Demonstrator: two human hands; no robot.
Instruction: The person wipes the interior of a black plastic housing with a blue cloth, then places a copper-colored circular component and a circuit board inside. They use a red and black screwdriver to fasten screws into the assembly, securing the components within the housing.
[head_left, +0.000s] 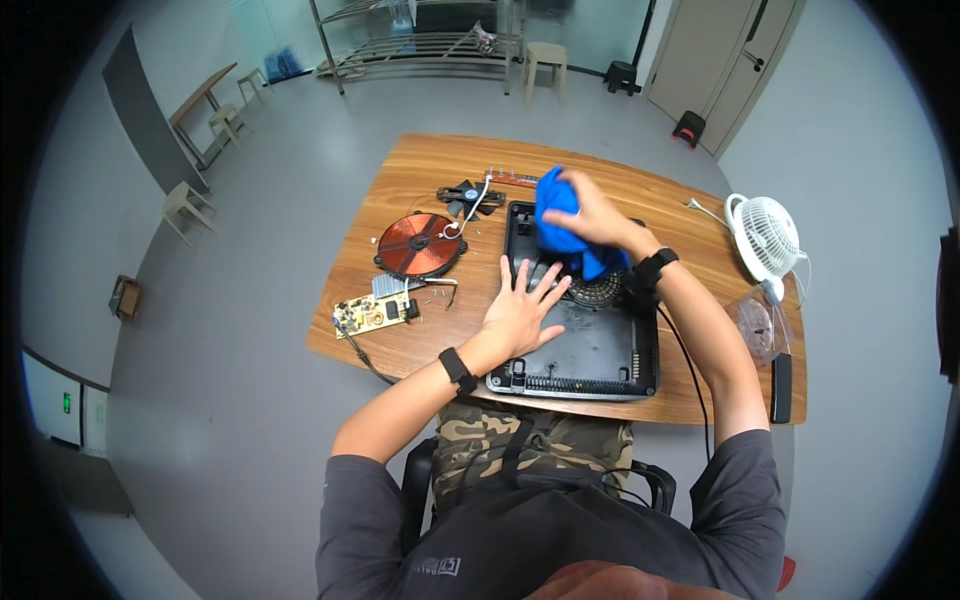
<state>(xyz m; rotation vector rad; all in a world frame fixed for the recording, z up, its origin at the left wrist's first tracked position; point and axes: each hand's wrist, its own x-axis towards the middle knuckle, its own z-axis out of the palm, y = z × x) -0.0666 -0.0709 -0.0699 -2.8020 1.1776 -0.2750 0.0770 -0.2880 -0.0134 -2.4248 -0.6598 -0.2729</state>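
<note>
- Fingers of the left hand (522, 312) are spread flat and released, pressing down on the black plastic housing (585, 345) of an opened induction cooker; nothing is gripped.
- Right hand (590, 215) is clenched over a bunched blue cloth (560, 225), pressing it onto the far part of the same housing, just above a round vent grille (598, 290).
- Both wrists carry black bands.
- That housing lies open side up at the near middle of the wooden table (420, 170), its near edge close to the table's edge.
- Left of it lies a copper coil disc (420, 244), and nearer the person a green circuit board (372, 314) beside a ribbed metal heat sink (392, 285).
- Beyond the coil rests a small black fan (470, 196), then a narrow reddish strip board (512, 179).
- At the right end of the table stand a white desk fan (766, 237), a clear plastic bag (757, 325) and a dark slim bar-shaped object (781, 387).
- On the left, by the wall, a white panel bears a small green sign (67, 402).
</note>
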